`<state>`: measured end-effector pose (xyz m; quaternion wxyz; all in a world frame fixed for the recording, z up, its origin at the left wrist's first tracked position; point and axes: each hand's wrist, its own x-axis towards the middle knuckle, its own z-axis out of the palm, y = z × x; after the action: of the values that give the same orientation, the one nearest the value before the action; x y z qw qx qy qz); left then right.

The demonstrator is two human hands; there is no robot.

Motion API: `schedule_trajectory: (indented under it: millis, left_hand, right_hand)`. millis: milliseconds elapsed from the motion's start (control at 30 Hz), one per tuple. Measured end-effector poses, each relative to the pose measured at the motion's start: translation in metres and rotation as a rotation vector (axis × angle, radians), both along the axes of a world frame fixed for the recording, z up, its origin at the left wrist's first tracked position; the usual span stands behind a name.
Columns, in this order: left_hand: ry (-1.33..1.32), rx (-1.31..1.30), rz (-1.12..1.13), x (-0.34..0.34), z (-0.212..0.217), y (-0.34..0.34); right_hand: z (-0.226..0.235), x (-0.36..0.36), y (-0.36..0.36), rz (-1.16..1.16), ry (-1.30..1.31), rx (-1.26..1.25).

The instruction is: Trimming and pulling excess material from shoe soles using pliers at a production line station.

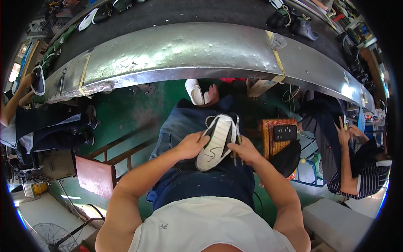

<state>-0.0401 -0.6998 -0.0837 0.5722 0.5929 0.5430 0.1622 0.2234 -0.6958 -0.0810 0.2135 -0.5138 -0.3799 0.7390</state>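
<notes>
Above my lap, both hands hold a dark shoe (216,140) whose pale underside faces up, with a curved dark line across it. Loose laces hang out at its far end. My left hand (193,145) is closed on the shoe's left edge, thumb on top. On the opposite edge, my right hand (245,150) grips with bent fingers. Something thin and dark shows beside the right fingers; whether it is a lace or a tool I cannot tell. My lap is covered in dark blue cloth (180,122).
A metal-edged bench (180,46) with a dark top crosses ahead, bearing several shoes, including dark ones (294,25). A wooden stool (96,174) stands left. To the right, a black phone (284,132) lies on a woven seat (268,147). Other people work at both sides. A fan (52,235) stands lower left.
</notes>
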Motion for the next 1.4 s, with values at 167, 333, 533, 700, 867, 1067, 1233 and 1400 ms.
schedule_trajectory:
  millis: [167, 333, 533, 700, 867, 1067, 1233, 1400]
  left_hand:
    - [-0.133, -0.285, 0.093, 0.007, 0.009, -0.006]
    - [-0.644, -0.561, 0.207, -0.012, -0.012, -0.025]
    - [-0.314, -0.175, 0.221, 0.012, -0.014, -0.041]
    - [0.001, -0.053, 0.294, 0.019, -0.011, -0.060]
    - [0.177, 0.006, 0.166, 0.018, -0.024, -0.058]
    - [-0.113, -0.118, 0.217, 0.015, -0.061, -0.063]
    - [0.118, -0.065, 0.080, 0.023, -0.030, -0.051]
    - [0.146, 0.040, 0.042, 0.035, -0.022, -0.057]
  right_hand:
    - [0.001, 0.038, -0.030, -0.047, -0.083, -0.015]
    - [0.053, 0.053, -0.050, 0.149, -0.205, 0.049]
    - [0.071, 0.034, -0.042, 0.682, -0.645, 0.779]
    - [0.072, 0.024, -0.030, 0.783, -0.705, 0.894]
    - [0.070, 0.011, -0.025, 0.856, -0.805, 1.088]
    - [0.068, -0.003, -0.019, 1.013, -0.585, 0.624]
    - [0.074, 0.007, -0.030, 0.799, -0.725, 0.863]
    - [0.090, -0.010, 0.001, 1.036, -0.758, 0.543]
